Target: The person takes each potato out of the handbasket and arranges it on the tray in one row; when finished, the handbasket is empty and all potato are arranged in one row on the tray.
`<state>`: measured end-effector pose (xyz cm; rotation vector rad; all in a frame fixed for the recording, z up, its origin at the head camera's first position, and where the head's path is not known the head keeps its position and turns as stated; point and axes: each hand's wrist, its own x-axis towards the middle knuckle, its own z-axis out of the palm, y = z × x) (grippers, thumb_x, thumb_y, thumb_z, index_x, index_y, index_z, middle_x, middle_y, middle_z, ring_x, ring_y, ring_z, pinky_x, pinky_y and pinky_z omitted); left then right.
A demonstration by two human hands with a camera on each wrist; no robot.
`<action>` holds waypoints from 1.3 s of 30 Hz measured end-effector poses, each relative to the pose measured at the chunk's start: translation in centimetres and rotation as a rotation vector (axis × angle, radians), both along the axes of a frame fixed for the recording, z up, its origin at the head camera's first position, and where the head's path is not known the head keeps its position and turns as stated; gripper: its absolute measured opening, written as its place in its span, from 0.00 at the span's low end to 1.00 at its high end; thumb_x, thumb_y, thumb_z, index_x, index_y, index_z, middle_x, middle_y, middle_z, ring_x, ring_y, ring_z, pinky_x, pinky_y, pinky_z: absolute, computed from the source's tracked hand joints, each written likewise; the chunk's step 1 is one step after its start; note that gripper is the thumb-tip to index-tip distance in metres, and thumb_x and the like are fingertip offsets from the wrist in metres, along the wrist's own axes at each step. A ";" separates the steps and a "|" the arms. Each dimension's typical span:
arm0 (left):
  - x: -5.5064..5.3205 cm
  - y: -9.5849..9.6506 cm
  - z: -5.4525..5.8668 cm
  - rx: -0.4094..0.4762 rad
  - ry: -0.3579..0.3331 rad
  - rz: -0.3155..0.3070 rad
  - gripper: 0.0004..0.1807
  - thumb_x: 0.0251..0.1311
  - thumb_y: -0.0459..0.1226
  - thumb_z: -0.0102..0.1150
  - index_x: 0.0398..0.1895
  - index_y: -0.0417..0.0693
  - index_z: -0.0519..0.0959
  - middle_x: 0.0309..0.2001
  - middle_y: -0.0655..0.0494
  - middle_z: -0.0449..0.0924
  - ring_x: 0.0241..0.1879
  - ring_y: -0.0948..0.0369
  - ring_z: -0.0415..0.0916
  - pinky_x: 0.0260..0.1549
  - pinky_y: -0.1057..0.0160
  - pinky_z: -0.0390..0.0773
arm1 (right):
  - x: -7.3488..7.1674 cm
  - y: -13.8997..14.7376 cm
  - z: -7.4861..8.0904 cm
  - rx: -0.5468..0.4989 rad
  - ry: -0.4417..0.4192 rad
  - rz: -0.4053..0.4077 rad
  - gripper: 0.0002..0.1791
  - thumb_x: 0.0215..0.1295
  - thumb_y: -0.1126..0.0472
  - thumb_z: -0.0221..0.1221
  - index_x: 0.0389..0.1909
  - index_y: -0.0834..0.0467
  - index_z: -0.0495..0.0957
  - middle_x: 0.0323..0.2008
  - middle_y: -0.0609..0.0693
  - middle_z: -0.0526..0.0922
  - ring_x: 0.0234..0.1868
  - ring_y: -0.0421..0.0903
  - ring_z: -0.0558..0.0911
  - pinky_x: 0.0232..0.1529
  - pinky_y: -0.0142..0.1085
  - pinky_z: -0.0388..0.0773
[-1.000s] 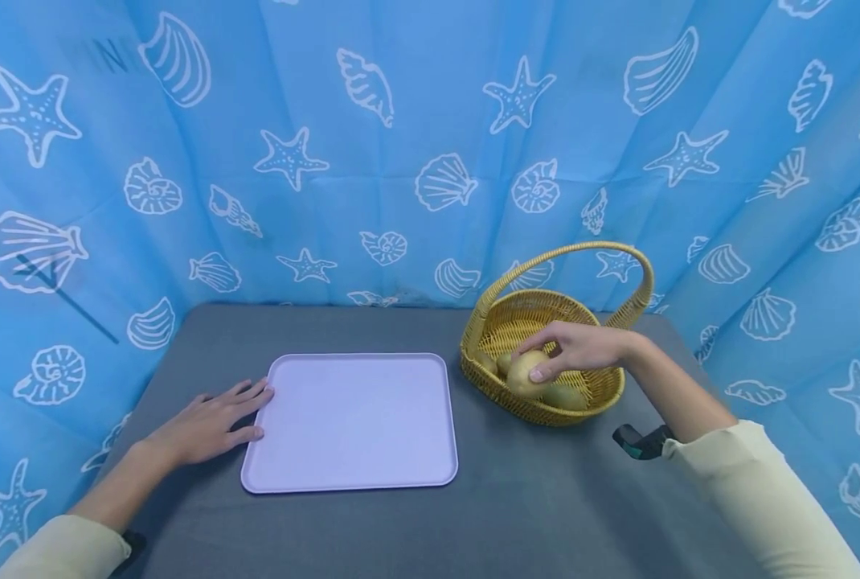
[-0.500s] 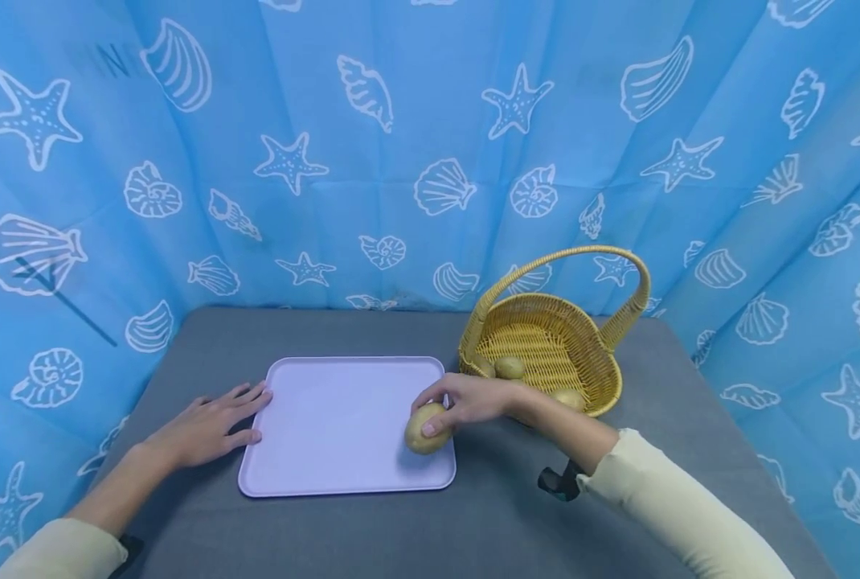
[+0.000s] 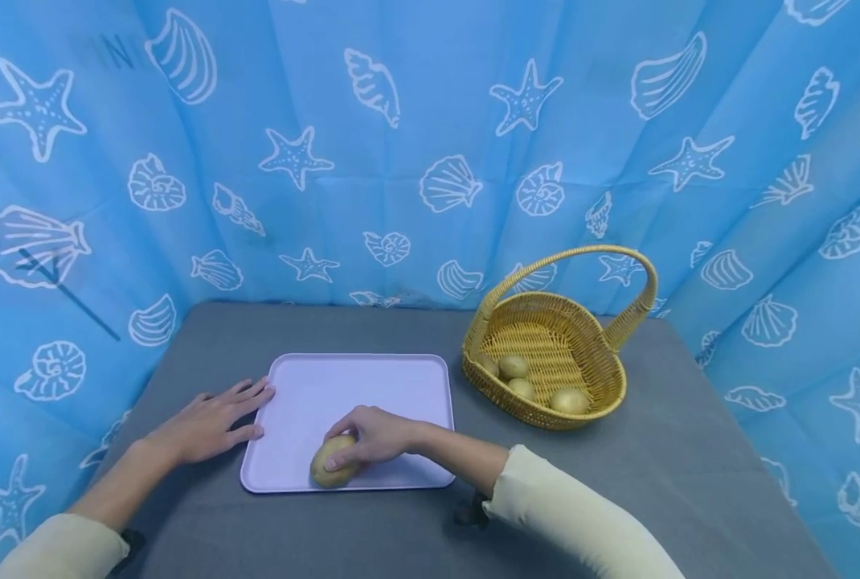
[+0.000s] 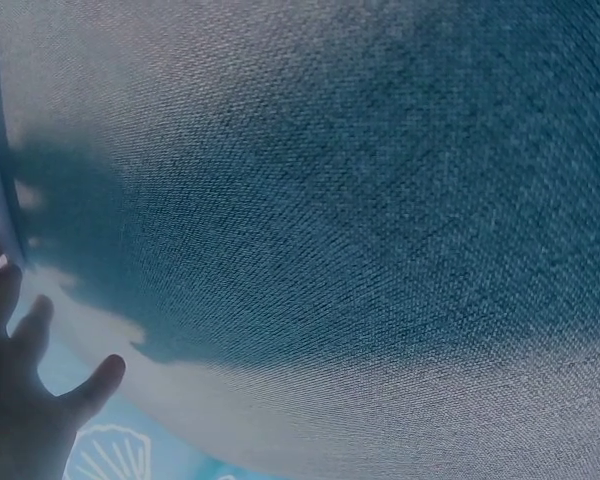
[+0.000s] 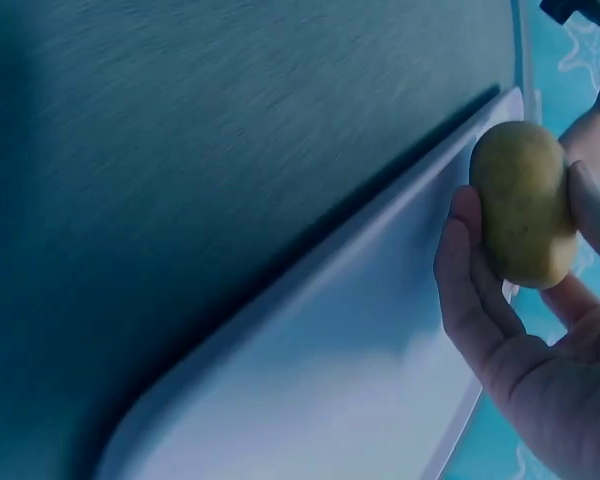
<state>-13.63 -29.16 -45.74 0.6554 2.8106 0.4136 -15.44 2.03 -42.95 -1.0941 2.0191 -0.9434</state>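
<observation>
A yellow-brown potato [image 3: 331,463] is gripped between the thumb and fingers of my right hand [image 3: 372,438], over the near part of the pale lilac tray [image 3: 394,386]. The right wrist view shows the same potato [image 5: 523,205] with fingers curled at its side and the tray's rim below. My left hand [image 3: 213,422] lies with straight fingers, fingertips at the tray's left edge. In the left wrist view only part of that hand [image 4: 25,375] appears, at the lower left. Several potatoes lie in a wicker basket [image 3: 596,354], one of them a larger potato [image 3: 569,400] near the front.
The basket stands at the back right of the grey-covered table [image 3: 314,535], its tall arched handle [image 3: 575,249] rising above it. A blue curtain [image 3: 372,201] with white shells and starfish hangs behind the table and on both sides.
My right hand has carried a potato out of the basket, leftward across the tray, and lower toward its near edge. My left hand has stayed at the tray's left edge.
</observation>
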 end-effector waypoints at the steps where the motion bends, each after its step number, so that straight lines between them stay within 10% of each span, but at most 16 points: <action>1: 0.0 0.1 0.0 -0.002 0.004 -0.001 0.41 0.67 0.61 0.51 0.75 0.48 0.63 0.75 0.43 0.58 0.73 0.36 0.53 0.58 0.22 0.53 | 0.1 -0.6 -0.2 0.005 0.003 -0.019 0.15 0.67 0.56 0.65 0.50 0.60 0.84 0.31 0.39 0.81 0.31 0.34 0.75 0.33 0.26 0.71; 22: 0.1 -0.3 -0.7 0.038 0.098 -0.050 0.35 0.69 0.55 0.54 0.72 0.46 0.67 0.73 0.40 0.62 0.70 0.34 0.57 0.53 0.20 0.57 | 1.7 -7.9 -0.9 0.115 -0.046 -0.301 0.26 0.66 0.56 0.66 0.64 0.58 0.76 0.34 0.44 0.84 0.30 0.35 0.80 0.34 0.26 0.76; 39: 0.1 -0.2 0.0 0.008 0.073 -0.057 0.35 0.70 0.55 0.54 0.73 0.46 0.66 0.74 0.40 0.60 0.71 0.35 0.56 0.55 0.22 0.58 | 0.7 -6.0 -0.5 0.088 -0.072 -0.154 0.28 0.69 0.57 0.62 0.69 0.55 0.71 0.51 0.50 0.84 0.41 0.36 0.83 0.41 0.27 0.77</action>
